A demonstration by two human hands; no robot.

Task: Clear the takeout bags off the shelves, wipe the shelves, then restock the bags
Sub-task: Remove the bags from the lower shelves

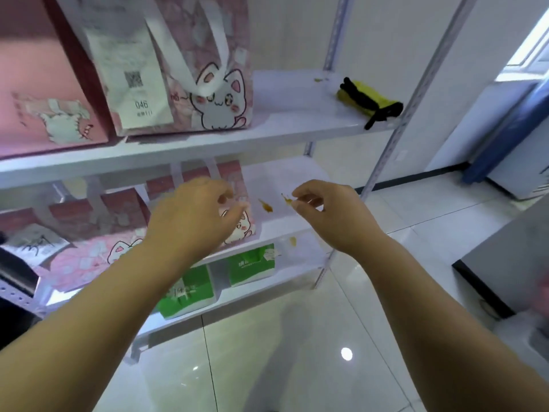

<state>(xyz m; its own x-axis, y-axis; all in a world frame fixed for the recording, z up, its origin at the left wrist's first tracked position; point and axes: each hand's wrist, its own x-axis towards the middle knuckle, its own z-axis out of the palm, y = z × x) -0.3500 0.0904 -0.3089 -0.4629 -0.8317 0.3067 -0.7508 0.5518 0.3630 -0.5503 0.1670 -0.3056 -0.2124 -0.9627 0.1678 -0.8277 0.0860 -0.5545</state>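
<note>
Landmark = middle shelf [276, 176] of the white metal rack.

- Left hand [190, 217]: in front of the middle shelf, right at the rightmost pink cat bag [242, 228] standing on it. Fingers half-curled, loose, gripping nothing.
- Right hand [329, 215]: over the bare right part of the middle shelf. Thumb and forefinger tips drawn close together, pinch-like; cannot tell if anything sits between them.
- Stains on the middle shelf: orange-brown streak [266, 206] between the two hands, a smaller smear [285, 198] just off the right fingertips, and a blob [292, 240] on the front edge.
- A second pink cat bag [98, 254] is further left on the middle shelf, tilted.
- One level above the middle shelf: pink cat bag with white handles [208, 93] and a receipt reading 046 [130, 78] on its front, and another pink bag [44, 108] beside it to the left. A yellow-and-black cloth [368, 98] lies at the far right end of that level, well apart from the bags.
- One level below the middle shelf: two green packs [252, 264] [185, 291], side by side.
- Under it all is a glossy white tile floor [267, 337].
</note>
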